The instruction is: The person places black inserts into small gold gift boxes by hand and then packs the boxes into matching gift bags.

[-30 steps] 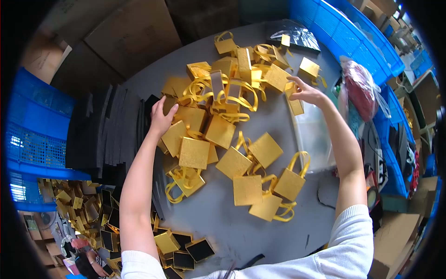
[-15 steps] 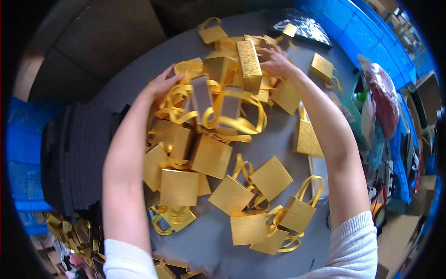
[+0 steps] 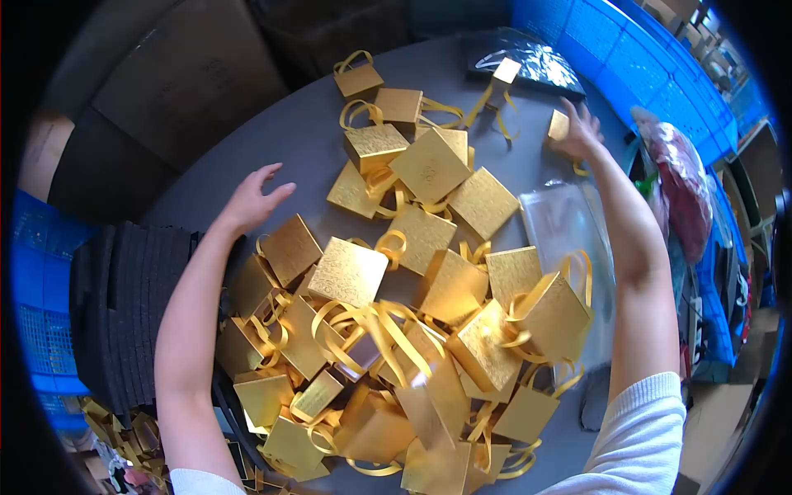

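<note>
My left hand (image 3: 257, 200) is over the left part of the grey table (image 3: 206, 173), fingers apart and holding nothing. Just below it a gold gift bag (image 3: 292, 250) tops the edge of a heap. At the far right, my right hand (image 3: 582, 132) has its fingers spread beside a small gold bag (image 3: 558, 125); whether they touch it I cannot tell. Between my arms lie many gold bags with yellow ribbon handles, among them a bright one (image 3: 347, 271) and a tilted one (image 3: 429, 165). Nearer me they overlap in a jumble, some blurred.
A clear plastic sheet (image 3: 569, 235) lies by my right forearm. Dark plastic-wrapped goods (image 3: 528, 62) sit at the back edge, near a blue crate (image 3: 627, 66). Stacked black sheets (image 3: 132, 313) stand at the left, cardboard boxes (image 3: 181, 82) behind.
The heap of gold bags has shifted toward me and spread out. My hands have moved apart from it, the left one outward and the right one over to the small bag at the far right.
</note>
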Tool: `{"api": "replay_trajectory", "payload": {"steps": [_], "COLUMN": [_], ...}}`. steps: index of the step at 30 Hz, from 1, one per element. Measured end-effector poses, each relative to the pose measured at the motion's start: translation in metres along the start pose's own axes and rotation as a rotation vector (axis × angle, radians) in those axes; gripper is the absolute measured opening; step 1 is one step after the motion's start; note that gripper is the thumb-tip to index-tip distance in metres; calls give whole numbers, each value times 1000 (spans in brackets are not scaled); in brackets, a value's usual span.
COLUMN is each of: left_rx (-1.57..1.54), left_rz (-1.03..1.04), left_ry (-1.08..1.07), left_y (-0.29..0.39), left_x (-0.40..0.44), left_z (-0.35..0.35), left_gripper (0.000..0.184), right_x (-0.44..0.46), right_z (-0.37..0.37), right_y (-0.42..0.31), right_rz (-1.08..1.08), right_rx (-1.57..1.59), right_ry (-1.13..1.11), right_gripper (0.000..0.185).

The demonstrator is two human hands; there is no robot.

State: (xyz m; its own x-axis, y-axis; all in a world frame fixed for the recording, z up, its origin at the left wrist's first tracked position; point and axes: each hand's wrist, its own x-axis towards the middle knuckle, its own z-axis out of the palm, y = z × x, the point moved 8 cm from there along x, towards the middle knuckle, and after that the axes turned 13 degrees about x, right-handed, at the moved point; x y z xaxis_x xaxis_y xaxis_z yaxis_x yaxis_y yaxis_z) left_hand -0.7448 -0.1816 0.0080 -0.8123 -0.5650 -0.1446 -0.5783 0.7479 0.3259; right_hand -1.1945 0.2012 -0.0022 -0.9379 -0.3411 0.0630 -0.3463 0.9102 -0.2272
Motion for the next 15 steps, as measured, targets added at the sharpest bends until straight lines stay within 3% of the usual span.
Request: {"api": "replay_trajectory", "payload": {"steps": [1,2,4,5,7,9,10,11,13,15], "left_rx": [106,101,4,-6,267,208,158,152,157,157], "left_rz": [31,23,-161,-157,-273,-257,-244,-243,-256,-270], "left_ry": [58,66,-73,-89,-214,-243,-237,-238,-224,-221], "left_y": [-7,-11,-30,-27,-35,-42,-43,-42,-41,-42], "left_x": [9,14,22,23,17,17,21,21,20,22], "left_z": [8,18,51,62,85,90,88,91,88,88], "left_gripper": [74,74,84,84,87,88,88,88,88,88], "right_x": [9,15,18,14,8,-69,-102,-101,-63,3], "right_z": [15,15,30,28,23,-7,-22,-17,-37,-27], "right_y": [18,23,41,39,5,-59,-86,-99,-124,-118], "right_rz": [119,107,160,170,-35,-426,-780,-779,-708,-268], "right_rx": [-4,-5,165,150,195,517,371,365,637,591], "right_ry": [-94,-90,-159,-165,-246,-733,-815,-816,-339,106], "right_gripper": [111,111,107,107,98,93,93,93,96,104]}}
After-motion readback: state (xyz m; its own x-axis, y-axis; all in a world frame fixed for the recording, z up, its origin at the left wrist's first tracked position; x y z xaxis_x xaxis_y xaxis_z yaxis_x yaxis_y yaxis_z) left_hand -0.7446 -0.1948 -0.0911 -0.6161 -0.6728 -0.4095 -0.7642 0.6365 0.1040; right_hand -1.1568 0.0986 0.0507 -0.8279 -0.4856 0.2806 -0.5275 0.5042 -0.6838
